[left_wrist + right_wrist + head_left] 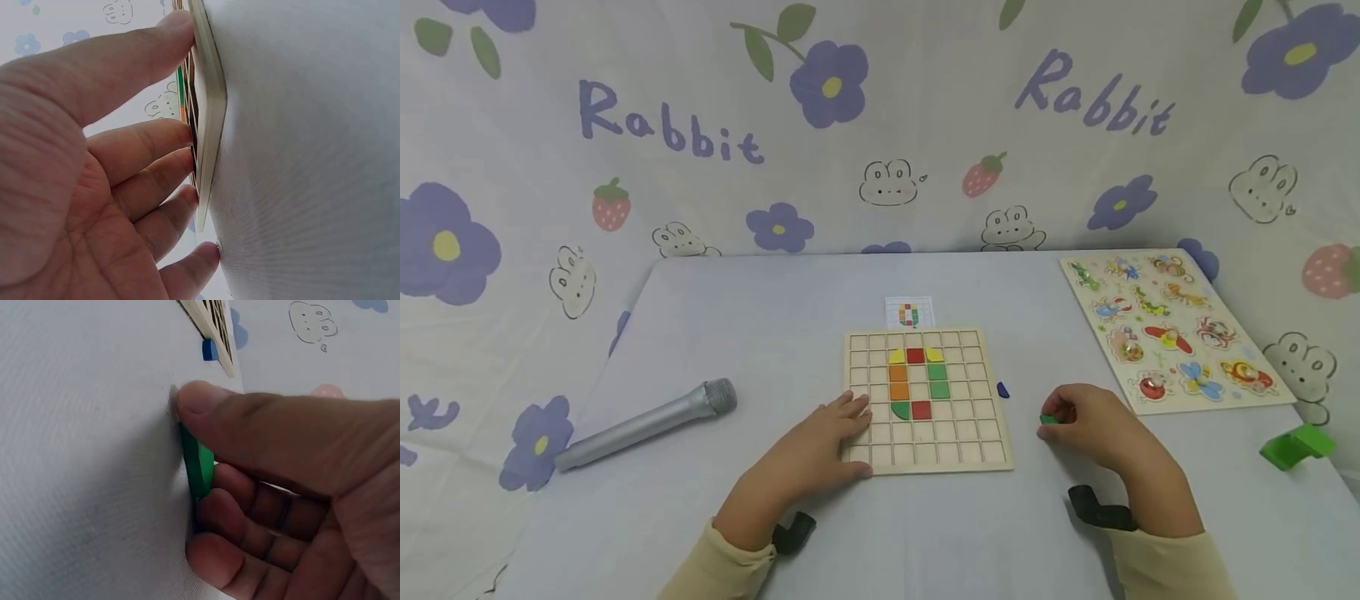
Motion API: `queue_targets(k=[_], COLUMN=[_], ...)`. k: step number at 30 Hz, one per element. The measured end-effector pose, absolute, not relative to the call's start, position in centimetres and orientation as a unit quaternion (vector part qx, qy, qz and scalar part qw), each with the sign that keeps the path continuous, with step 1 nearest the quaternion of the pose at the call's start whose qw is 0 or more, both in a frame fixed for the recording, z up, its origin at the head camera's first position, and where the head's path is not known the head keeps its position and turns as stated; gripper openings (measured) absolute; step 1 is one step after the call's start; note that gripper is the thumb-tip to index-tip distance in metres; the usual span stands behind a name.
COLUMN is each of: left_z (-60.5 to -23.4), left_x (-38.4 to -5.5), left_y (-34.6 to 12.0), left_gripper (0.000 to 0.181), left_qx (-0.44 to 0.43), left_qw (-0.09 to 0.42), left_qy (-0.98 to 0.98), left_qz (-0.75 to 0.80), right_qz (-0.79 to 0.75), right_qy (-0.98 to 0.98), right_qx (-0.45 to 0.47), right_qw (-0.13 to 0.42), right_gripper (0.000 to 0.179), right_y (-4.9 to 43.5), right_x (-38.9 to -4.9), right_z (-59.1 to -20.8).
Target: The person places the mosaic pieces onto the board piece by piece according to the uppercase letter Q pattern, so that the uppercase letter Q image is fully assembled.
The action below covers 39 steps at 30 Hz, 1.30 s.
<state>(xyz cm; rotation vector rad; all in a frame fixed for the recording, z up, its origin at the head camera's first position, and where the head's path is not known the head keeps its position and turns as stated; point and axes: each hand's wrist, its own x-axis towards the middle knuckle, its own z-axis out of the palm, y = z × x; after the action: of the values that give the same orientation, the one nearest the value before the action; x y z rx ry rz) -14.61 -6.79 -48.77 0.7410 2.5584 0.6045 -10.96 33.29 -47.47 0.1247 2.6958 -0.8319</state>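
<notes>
A wooden grid board (958, 431) lies mid-table. Red, orange, yellow and green pieces form a ring in its cells, and the cell right of the lower red square (921, 410) is bare. Along the board's left edge rests my left hand (805, 446), fingers spread and fairly straight; the left wrist view shows its thumb and fingertips at the board's rim (212, 106). My right hand (1093, 427) is right of the board, pinching a small green piece (199, 464) between thumb and fingers, low over the tabletop. A dark blue piece (1003, 390) lies beside the board's right edge.
A small pattern card (908, 313) lies behind the board. To the left is a silver microphone (647, 423). An insect-picture puzzle board (1172, 329) sits at back right, with a bright green object (1296, 446) near the right edge. A printed cloth hangs behind.
</notes>
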Motion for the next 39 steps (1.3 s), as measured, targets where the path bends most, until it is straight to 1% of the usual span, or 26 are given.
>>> queue_targets(k=[6, 10, 12, 14, 17, 21, 22, 25, 28, 34, 39], left_z=[-48.6, -48.6, -48.6, -48.6, -48.6, -48.4, -48.4, -48.5, -48.8, -49.4, -49.1], left_x=[-14.7, -14.6, -14.6, -14.6, -14.5, -14.5, -14.5, -14.5, -14.5, -14.4, -14.6], left_y=[-6.9, -6.9, -6.9, -6.9, -6.9, -6.8, -6.8, -6.9, -7.1, -7.3, -7.4], left_gripper=[0.08, 0.08, 0.08, 0.08, 0.079, 0.08, 0.08, 0.08, 0.08, 0.08, 0.08], left_qx=[0.262, 0.261, 0.261, 0.262, 0.265, 0.264, 0.264, 0.263, 0.263, 0.264, 0.265], left_qw=[0.21, 0.212, 0.212, 0.209, 0.206, 0.209, 0.21, 0.207, 0.206, 0.208, 0.201], left_qy=[0.916, 0.915, 0.915, 0.916, 0.916, 0.914, 0.914, 0.916, 0.916, 0.915, 0.919], left_qz=[0.22, 0.223, 0.222, 0.22, 0.22, 0.224, 0.224, 0.221, 0.221, 0.223, 0.214], right_qz=[-0.273, -0.278, -0.283, -0.292, -0.31, -0.346, -0.354, -0.38, -0.397, -0.416, -0.415], right_qy=[0.949, 0.947, 0.947, 0.947, 0.947, 0.937, 0.933, 0.922, 0.916, 0.905, 0.905], right_qx=[0.061, 0.061, 0.056, 0.048, 0.018, -0.03, -0.039, -0.047, -0.026, 0.025, 0.038], right_qw=[0.146, 0.147, 0.138, 0.121, 0.08, 0.051, 0.05, 0.051, 0.054, 0.084, 0.083], right_gripper=[0.025, 0.024, 0.023, 0.02, 0.015, 0.023, 0.022, 0.013, 0.005, 0.008, 0.009], right_y=[33.2, 33.2, 33.1, 32.8, 31.7, 29.1, 28.4, 26.3, 24.3, 21.8, 21.1], right_x=[-11.3, -11.3, -11.2, -11.2, -11.4, -12.0, -12.2, -12.9, -13.7, -14.5, -14.5], right_z=[-47.5, -47.6, -47.6, -47.6, -47.1, -45.9, -45.6, -45.1, -45.5, -47.8, -48.7])
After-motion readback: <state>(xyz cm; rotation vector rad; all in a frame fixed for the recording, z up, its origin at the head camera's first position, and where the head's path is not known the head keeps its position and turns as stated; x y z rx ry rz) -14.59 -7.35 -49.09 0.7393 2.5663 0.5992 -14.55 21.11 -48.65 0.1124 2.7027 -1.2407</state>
